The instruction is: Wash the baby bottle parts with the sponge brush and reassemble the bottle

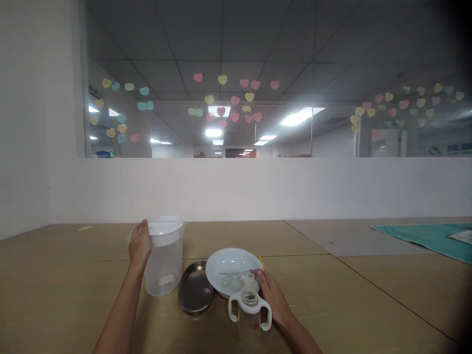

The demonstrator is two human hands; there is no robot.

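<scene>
My left hand (139, 246) is wrapped round the handle side of a tall translucent plastic pitcher (164, 260), which is upright. My right hand (271, 295) is closed at the right rim of a white bowl (215, 265), fingers reaching over the edge. Inside the bowl lie clear plastic pieces (231, 281), a small white part and a thin straight rod; their exact kinds are hard to make out. Just in front of the bowl stands an uncapped clear baby bottle (249, 324) with a white two-handled collar, close to my right hand.
An oval metal tray (196, 290) sits between pitcher and bowl. Something yellow (261, 260) shows behind the bowl's right rim. A teal cloth (424, 235) lies at the far right, and a flat pale piece (85, 228) at the back left. A white wall (236, 189) bounds the table.
</scene>
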